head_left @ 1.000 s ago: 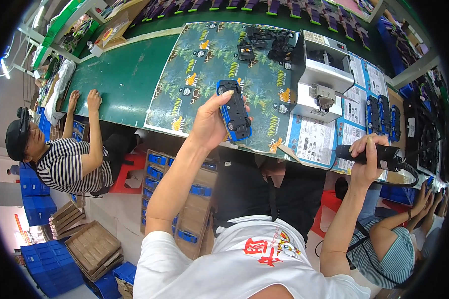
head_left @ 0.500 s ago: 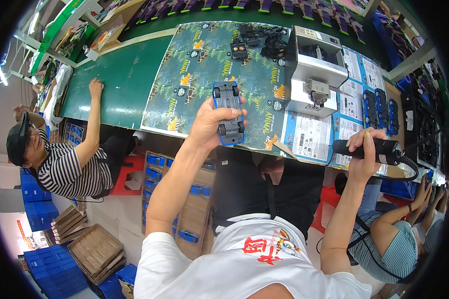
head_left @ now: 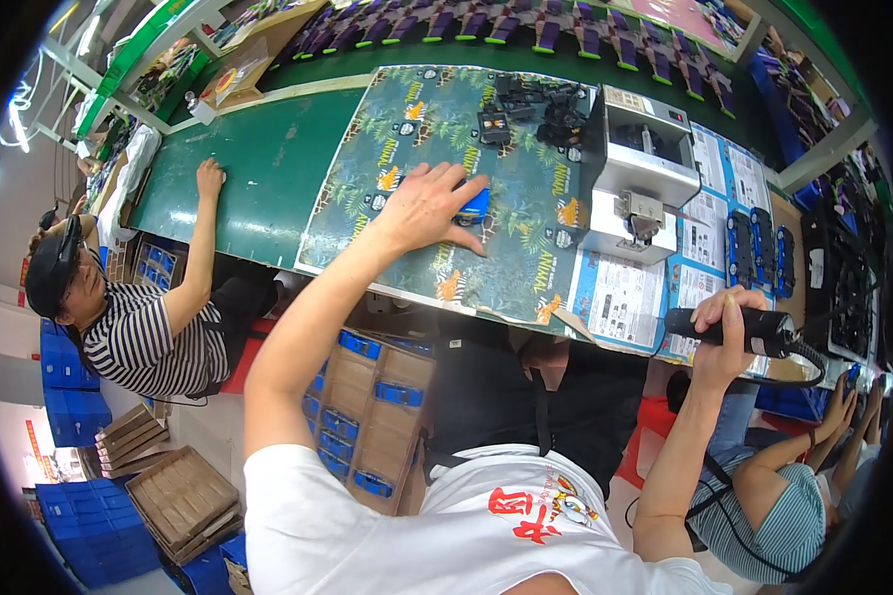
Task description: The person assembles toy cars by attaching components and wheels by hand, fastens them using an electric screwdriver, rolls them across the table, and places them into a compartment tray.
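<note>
My left hand [head_left: 429, 206] lies flat on a patterned green mat [head_left: 437, 129], covering a blue and black toy car [head_left: 474, 206]; only the car's right end shows under my fingers. My right hand [head_left: 726, 332] is closed around a black electric screwdriver [head_left: 739, 327] with a cable trailing right, held over the table's front edge near printed sheets [head_left: 625, 297]. Whether my left fingers grip the car or only press on it is unclear.
A grey box-shaped machine [head_left: 645, 159] stands right of the mat. Black parts [head_left: 536, 99] lie at the mat's far end, blue cars [head_left: 759, 243] in a row at right. A person in a striped shirt [head_left: 139, 337] sits left; another person [head_left: 794, 486] sits right. Cardboard boxes [head_left: 367, 397] are under the table.
My left hand has carried the blue toy car from mid-air down and forward onto the patterned mat and now rests on it. My right hand with the screwdriver has hardly moved.
</note>
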`<state>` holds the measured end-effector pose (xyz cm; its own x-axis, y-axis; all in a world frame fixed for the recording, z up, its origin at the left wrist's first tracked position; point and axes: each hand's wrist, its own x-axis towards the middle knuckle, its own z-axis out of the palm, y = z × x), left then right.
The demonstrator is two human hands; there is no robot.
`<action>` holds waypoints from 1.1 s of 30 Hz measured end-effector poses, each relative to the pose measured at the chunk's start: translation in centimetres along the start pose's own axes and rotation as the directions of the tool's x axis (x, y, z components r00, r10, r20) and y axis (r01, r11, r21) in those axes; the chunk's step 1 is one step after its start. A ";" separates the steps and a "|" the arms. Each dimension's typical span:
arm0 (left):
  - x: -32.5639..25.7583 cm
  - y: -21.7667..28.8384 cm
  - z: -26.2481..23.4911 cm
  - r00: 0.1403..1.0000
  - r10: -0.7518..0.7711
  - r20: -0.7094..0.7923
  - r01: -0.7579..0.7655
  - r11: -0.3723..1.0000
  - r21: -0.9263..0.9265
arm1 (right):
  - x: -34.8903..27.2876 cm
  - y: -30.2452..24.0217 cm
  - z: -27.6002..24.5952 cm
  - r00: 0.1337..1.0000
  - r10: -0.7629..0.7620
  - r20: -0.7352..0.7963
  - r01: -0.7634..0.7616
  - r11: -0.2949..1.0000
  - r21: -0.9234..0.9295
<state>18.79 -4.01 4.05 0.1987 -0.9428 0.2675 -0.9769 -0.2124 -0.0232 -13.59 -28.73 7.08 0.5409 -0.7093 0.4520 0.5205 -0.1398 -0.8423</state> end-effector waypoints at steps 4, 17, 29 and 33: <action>-4.0 -4.8 -2.5 0.991 -0.086 0.102 0.060 0.971 0.230 | 0.1 0.0 -0.1 1.000 -0.010 0.002 0.010 1.000 -0.004; -4.2 13.4 -0.1 0.883 -0.118 -0.455 -0.067 0.927 -0.370 | -0.1 -0.3 -1.7 0.983 0.075 -0.170 -0.077 0.997 -0.009; 24.0 31.3 8.8 0.813 -0.498 -0.302 0.048 0.574 -0.817 | -4.6 -9.6 -6.5 0.982 0.189 0.012 -0.188 0.968 0.164; 28.7 30.3 8.2 0.870 -0.461 0.177 0.456 0.613 -0.645 | -5.2 -9.7 -8.6 0.987 0.114 0.113 -0.120 0.991 0.051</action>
<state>-4.47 -39.62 3.08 0.6371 -0.7673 0.0731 -0.5590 -0.3948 0.7291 -27.09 -29.65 10.36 0.6681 -0.6377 0.3835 0.4850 -0.0178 -0.8743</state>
